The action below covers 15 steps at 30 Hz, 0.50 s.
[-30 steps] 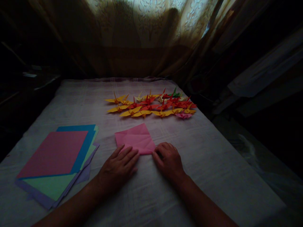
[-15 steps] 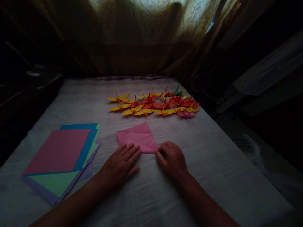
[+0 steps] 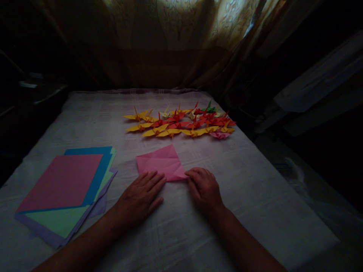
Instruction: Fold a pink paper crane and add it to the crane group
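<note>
A folded pink paper (image 3: 161,161) lies flat on the cloth-covered table (image 3: 255,189) in front of me. My left hand (image 3: 140,196) rests flat with fingers stretched out, the fingertips on the paper's near left edge. My right hand (image 3: 204,188) sits at the paper's near right corner, fingers curled and pressing down on that corner. Neither hand lifts the paper.
A stack of coloured paper sheets (image 3: 65,189), pink on top with blue, green and purple under it, lies at the left. Several folded paper cranes (image 3: 181,122) in yellow, red, green and pink stand in rows further back. Curtains hang behind; the room is dark.
Both hands stay at the pink paper's near edge with only slight shifts. The camera view has drifted a little.
</note>
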Available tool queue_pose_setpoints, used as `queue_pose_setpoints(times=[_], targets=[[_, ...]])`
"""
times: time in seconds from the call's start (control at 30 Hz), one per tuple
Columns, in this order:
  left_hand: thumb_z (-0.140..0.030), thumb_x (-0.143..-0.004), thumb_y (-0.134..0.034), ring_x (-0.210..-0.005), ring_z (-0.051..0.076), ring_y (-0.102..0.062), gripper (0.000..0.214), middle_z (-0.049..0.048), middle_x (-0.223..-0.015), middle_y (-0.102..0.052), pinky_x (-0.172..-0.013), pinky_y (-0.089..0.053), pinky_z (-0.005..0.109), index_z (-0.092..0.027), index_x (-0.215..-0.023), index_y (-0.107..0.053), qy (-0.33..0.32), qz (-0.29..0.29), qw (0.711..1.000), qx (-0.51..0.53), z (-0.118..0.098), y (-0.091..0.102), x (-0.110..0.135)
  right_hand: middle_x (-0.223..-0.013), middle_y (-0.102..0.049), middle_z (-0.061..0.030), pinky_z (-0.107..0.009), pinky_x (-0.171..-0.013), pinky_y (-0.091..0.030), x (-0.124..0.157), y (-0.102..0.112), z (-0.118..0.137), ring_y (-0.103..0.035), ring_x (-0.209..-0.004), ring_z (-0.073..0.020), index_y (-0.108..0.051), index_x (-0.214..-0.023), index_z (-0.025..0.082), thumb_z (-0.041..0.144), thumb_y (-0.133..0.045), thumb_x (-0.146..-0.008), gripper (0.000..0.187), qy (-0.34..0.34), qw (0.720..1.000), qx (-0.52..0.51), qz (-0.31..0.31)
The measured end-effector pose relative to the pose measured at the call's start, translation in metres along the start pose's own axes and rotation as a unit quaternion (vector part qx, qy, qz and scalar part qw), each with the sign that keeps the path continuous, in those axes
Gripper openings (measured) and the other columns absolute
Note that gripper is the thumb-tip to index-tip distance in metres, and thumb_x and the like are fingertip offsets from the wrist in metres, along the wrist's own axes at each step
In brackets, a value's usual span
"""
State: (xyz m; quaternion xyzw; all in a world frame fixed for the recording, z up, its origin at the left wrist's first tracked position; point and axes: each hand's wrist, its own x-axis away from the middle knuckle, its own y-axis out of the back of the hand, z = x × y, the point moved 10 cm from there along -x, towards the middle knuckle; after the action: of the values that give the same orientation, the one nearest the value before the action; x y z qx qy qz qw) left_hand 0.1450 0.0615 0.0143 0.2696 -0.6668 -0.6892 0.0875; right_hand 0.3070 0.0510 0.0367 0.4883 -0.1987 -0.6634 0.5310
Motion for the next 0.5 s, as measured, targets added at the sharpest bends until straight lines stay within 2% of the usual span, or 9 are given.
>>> queue_pose_setpoints(times=[0.1,0.2,0.5], targets=[[-0.04,-0.101,-0.04,-0.129,0.029,-0.052,0.047,0.012,-0.14,-0.056,-0.109,-0.039,0.046,-0.014,-0.139,-0.05,-0.002,-0.006,1.0,0.0,0.0,0.001,0.0,-0.121,-0.061,-0.0131,-0.041,-0.093,-0.043,0.002,-0.002,0.022,-0.055,-0.113,-0.0256,-0.067,-0.115,0.021,0.021,-0.05,-0.092,0.028,0.063,0.997,0.04,0.012],[-0.04,-0.101,-0.041,-0.129,0.029,-0.052,0.047,0.0111,-0.14,-0.056,-0.108,-0.04,0.046,-0.014,-0.139,-0.05,-0.005,-0.009,1.0,-0.011,-0.001,0.0,0.001,-0.136,-0.053,-0.0136,-0.045,-0.099,-0.04,0.005,-0.008,0.035,-0.047,-0.126,-0.028,-0.066,-0.12,0.025,0.023,-0.052,-0.092,0.031,0.095,0.993,0.065,0.025],[-0.039,-0.101,-0.041,-0.131,0.027,-0.051,0.046,0.0097,-0.14,-0.056,-0.109,-0.039,0.045,-0.016,-0.139,-0.05,0.011,-0.013,1.0,-0.002,-0.001,0.001,0.002,-0.137,-0.055,-0.013,-0.047,-0.1,-0.041,0.009,-0.015,0.028,-0.048,-0.126,-0.0285,-0.068,-0.117,0.026,0.026,-0.054,-0.092,0.029,0.08,0.992,0.085,0.045]])
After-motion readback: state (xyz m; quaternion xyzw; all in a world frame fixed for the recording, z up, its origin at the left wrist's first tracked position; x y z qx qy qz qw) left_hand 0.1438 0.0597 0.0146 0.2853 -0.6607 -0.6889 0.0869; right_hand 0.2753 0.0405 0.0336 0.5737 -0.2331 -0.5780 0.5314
